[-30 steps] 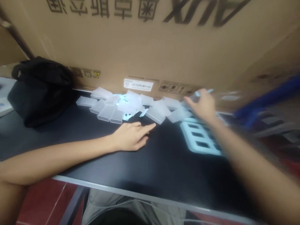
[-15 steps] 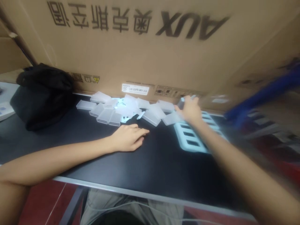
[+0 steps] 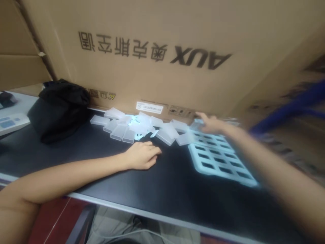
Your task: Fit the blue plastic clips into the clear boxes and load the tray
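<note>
Blue grid tray (image 3: pixel 211 158) near right hand (image 3: pixel 212 124), grip unclear from blur; left hand (image 3: pixel 143 156) loosely half-open on tabletop (image 3: pixel 162 189)

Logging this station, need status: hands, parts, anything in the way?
Left hand palm-down on black table. Right hand at far end of blue frame; blurred, grip unclear. Clear cases piled left of frame. Black bag farther left, seemingly out of the way.
</note>
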Motion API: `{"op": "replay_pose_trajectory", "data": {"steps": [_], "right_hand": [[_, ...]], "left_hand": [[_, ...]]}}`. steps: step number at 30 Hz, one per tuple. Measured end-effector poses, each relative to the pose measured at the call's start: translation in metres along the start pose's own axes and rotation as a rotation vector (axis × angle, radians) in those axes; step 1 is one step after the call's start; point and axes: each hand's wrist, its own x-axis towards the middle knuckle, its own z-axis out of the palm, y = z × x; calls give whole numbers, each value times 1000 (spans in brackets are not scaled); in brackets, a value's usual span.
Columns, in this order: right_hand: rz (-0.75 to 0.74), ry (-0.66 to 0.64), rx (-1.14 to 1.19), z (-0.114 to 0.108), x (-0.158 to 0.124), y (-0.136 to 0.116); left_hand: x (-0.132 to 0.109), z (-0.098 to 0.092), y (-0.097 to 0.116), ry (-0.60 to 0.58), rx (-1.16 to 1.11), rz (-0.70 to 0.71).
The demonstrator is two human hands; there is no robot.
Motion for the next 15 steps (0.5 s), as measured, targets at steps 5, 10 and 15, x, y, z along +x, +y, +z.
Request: {"op": "replay_pose_trajectory", "data": {"steps": [5, 10, 15], "right_hand": [[-344, 86, 30, -18, -18, -27], [-744, 28, 50, -5, -33, -78], [-667, 37, -62, 6, -28, -83]], "left_hand": [[0, -4, -3, 30, 139, 92], [7, -14, -22, 113, 357, 59], [18, -7, -29, 64, 352, 11]]}}
